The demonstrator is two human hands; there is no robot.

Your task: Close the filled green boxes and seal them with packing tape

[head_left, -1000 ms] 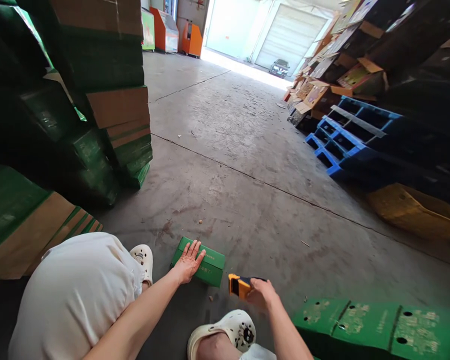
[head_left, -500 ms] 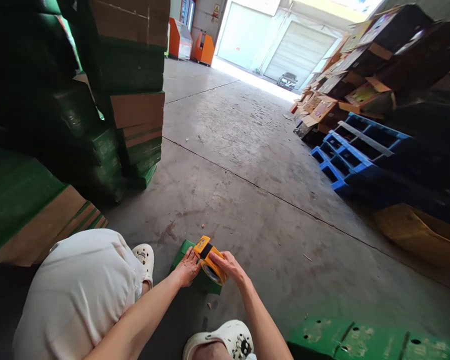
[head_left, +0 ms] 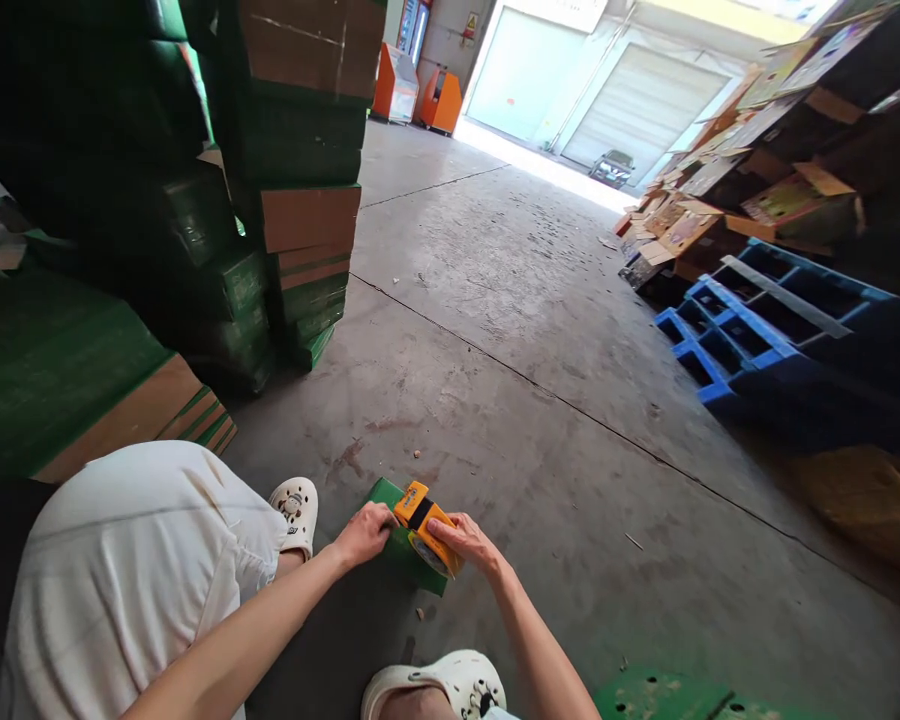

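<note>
My right hand [head_left: 465, 540] grips an orange tape dispenser [head_left: 433, 528] with a black band across it and a tape roll on its underside. At the dispenser's left end is my left hand [head_left: 367, 533], its fingers curled in a pinch; anything between the fingertips is too small to make out. Beneath both hands a green piece [head_left: 409, 560], like cardboard, lies on the concrete floor, partly covered by the dispenser and my left hand.
Green and brown boxes [head_left: 311, 220] are stacked at the left. Blue pallets [head_left: 746, 320] and piled open cartons [head_left: 682, 230] stand at the right. A green perforated piece [head_left: 660, 695] lies at the bottom right. My white shoes [head_left: 296, 510] flank the work.
My left hand has gone from open, palm up beside the dispenser, to curled fingers at its end. The view has shifted, moving the boxes and pallets rightward in the picture.
</note>
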